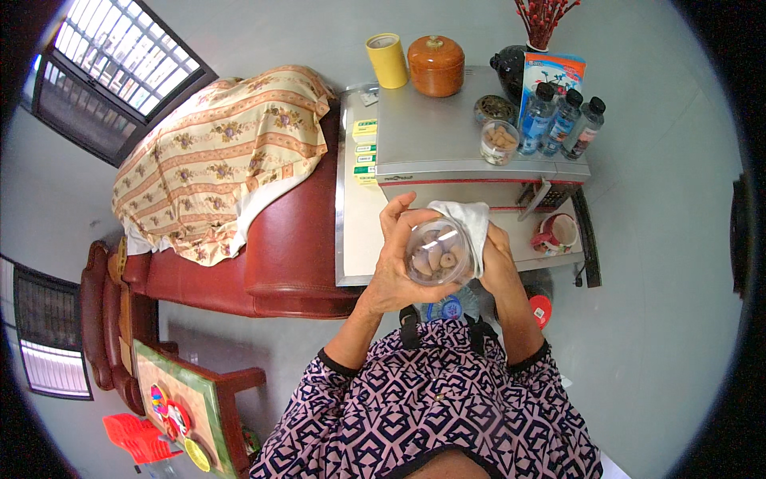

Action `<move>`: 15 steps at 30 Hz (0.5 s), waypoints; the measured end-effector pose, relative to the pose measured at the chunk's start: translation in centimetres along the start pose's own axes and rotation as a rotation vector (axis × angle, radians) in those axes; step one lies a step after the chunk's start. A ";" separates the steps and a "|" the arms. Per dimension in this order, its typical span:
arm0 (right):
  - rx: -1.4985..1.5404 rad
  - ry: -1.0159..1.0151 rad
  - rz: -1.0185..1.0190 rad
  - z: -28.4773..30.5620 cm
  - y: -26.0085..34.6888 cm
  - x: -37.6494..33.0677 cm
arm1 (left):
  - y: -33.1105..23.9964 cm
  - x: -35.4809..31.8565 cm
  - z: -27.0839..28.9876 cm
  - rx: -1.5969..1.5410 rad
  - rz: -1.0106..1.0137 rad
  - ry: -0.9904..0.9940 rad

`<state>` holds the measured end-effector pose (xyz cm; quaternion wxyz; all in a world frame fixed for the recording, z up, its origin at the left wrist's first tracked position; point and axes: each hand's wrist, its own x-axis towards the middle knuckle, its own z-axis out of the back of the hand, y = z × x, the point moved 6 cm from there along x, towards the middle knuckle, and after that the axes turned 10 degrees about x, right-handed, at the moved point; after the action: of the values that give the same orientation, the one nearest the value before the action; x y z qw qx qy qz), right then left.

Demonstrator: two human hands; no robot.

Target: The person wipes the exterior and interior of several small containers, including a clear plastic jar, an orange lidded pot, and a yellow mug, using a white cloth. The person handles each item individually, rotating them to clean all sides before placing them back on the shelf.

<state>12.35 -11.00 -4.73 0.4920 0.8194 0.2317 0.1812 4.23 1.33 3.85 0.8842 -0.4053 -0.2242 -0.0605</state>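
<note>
My left hand (392,270) grips a clear round jar (437,255) with several brownish pieces inside, held up in front of my chest. My right hand (498,262) presses a white cloth (471,219) against the jar's right side and top. Both hands are above the near edge of a metal-topped table (355,239).
On the raised grey unit (431,140) stand a second small jar (499,143), three water bottles (562,120), a yellow canister (387,60), a brown lidded pot (436,65) and a dark vase (511,70). A red sofa (271,247) with a patterned cover (223,152) is at the left.
</note>
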 end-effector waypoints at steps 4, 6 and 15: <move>0.063 0.061 0.052 0.0 0.5 -1.5 | -0.1 0.0 -0.6 -0.218 -0.015 0.067; 0.006 0.167 0.086 0.3 0.0 -1.5 | -0.7 -0.2 -0.8 -0.211 -0.053 0.104; 0.361 0.260 0.009 1.5 -4.6 -2.4 | -3.0 0.3 -2.0 -0.067 -0.222 0.180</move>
<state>10.23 -11.50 -9.71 0.3023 0.8651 0.3183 0.2430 4.32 -2.16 4.93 0.8745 -0.4003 -0.1854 -0.2015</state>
